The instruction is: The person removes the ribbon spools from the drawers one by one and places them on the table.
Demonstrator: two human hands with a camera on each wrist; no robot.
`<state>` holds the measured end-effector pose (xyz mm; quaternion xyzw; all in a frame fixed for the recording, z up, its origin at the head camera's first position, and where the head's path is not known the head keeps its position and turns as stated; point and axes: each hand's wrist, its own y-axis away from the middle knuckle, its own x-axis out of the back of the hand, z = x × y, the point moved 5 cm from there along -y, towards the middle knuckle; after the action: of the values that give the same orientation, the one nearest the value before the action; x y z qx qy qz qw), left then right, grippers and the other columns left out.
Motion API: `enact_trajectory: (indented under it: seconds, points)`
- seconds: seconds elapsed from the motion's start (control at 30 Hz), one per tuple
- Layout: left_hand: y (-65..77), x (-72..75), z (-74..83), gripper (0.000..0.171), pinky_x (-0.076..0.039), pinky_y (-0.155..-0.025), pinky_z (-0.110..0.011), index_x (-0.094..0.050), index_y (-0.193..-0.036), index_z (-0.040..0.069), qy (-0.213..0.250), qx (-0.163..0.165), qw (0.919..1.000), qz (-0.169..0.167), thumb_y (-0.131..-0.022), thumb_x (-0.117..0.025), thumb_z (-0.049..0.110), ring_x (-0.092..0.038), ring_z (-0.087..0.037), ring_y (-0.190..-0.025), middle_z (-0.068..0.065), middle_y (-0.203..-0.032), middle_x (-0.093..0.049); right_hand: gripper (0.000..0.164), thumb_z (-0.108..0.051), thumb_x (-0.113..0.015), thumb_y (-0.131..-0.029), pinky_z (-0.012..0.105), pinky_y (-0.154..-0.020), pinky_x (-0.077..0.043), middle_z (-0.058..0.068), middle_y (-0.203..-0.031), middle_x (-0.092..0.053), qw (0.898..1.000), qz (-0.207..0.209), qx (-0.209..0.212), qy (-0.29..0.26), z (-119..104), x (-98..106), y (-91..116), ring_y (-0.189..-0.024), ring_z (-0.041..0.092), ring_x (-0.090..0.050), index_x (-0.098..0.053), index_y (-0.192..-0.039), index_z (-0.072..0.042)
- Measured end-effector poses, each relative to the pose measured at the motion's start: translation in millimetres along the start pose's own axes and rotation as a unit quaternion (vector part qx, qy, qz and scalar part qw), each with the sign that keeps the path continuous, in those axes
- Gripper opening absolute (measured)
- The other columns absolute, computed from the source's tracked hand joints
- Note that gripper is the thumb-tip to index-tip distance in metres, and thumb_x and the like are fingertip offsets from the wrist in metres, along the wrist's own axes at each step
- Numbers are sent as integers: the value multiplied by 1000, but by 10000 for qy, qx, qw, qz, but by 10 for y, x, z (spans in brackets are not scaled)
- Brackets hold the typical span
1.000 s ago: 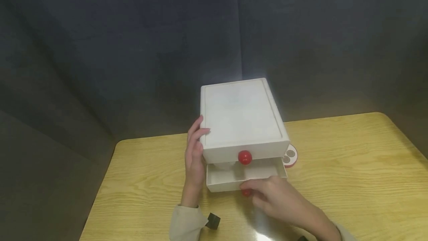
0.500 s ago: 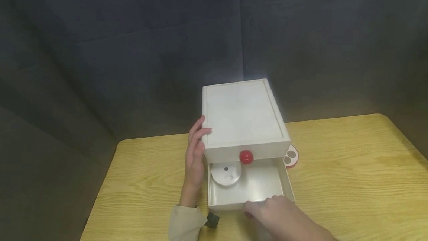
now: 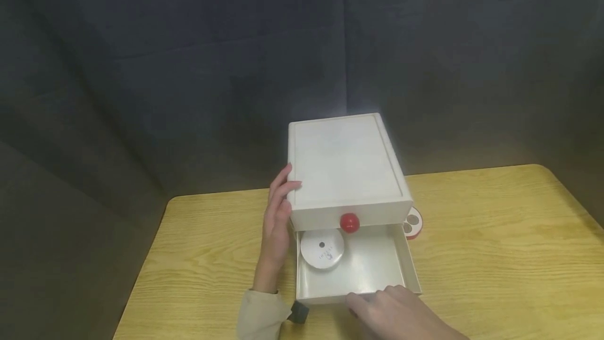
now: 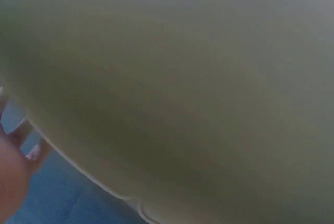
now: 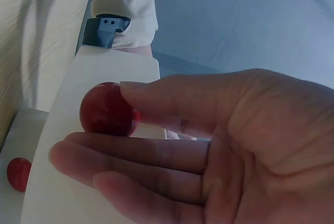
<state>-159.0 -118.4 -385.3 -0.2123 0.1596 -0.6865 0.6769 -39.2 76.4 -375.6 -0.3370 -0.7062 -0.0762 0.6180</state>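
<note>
A white two-drawer cabinet (image 3: 344,164) stands on the table, its lower drawer (image 3: 377,264) pulled well out. My left hand (image 3: 278,224) steadies the cabinet's left side, fingertips over the top edge; in the left wrist view a pale surface fills most of the picture, with fingertips (image 4: 37,153) at its edge. At the drawer front, my right hand (image 3: 396,311) holds the round red knob (image 5: 107,109) between thumb and fingers. Inside the drawer, at the left, lies a white disc (image 3: 313,256) with a small central hole and printed marks. The upper drawer's red knob (image 3: 349,223) is in front.
A red-edged white object with grey circles (image 3: 415,230) shows partly behind the cabinet's right side. A black block (image 3: 299,312) sits at my left sleeve. Dark cloth (image 3: 212,93) hangs behind the wooden table (image 3: 481,235).
My right hand has drawn the lower drawer further out toward me. The white disc inside has come into full view. My left hand stays on the cabinet's side.
</note>
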Motion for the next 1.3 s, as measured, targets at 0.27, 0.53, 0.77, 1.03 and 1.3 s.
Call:
enact_trajectory:
  seconds: [0.27, 0.53, 0.77, 1.03, 1.3]
  points:
    - [4, 19, 30, 39, -29, -118, -61, -58, -132, 6, -147, 25, 9998, -94, -104, -37, 25, -26, -26, -154, 2, -166, -33, 47, -62, -68, -89, 13, -43, -15, -20, -63, -27, 9989, 59, 222, 411, -24, -15, 31, -52, -5, -16, -54, -87, -17]
    - [32, 61, 71, 39, -27, -119, -61, -57, -136, 8, -356, 139, 9987, -332, -105, -37, 22, -24, -24, -155, 3, -168, -30, 47, -60, -70, -89, 15, -43, -10, -21, -59, -20, 9993, -186, 89, 306, -68, -51, 90, -50, -3, -10, -48, -76, -20]
    - [15, 54, 50, 39, -25, -119, -62, -57, -135, 7, -242, 130, 9990, -357, -105, -38, 21, -24, -25, -155, 2, -167, -31, 45, -53, -74, -88, 13, -45, -11, -19, -62, -25, 9987, -60, 229, 452, -106, -84, 145, -52, -4, -13, -47, -74, -20]
    - [19, 45, 41, 39, -28, -118, -61, -57, -135, 8, -171, 97, 9993, -312, -106, -37, 25, -25, -25, -155, 3, -167, -31, 32, -30, -81, -81, 7, -50, -21, -21, -68, -35, 9990, 85, 332, -282, -174, 30, 81, -58, -10, -26, -51, -73, -23]
    - [13, 40, 27, 40, -26, -120, -60, -57, -135, 7, -166, 51, 9995, -265, -105, -37, 24, -25, -24, -155, 2, -167, -31, 6, -23, -70, -99, 11, -69, -48, -20, -85, -64, 9841, 1329, 6, -1180, 76, 422, -20, -76, -6, -56, -69, -93, -25]
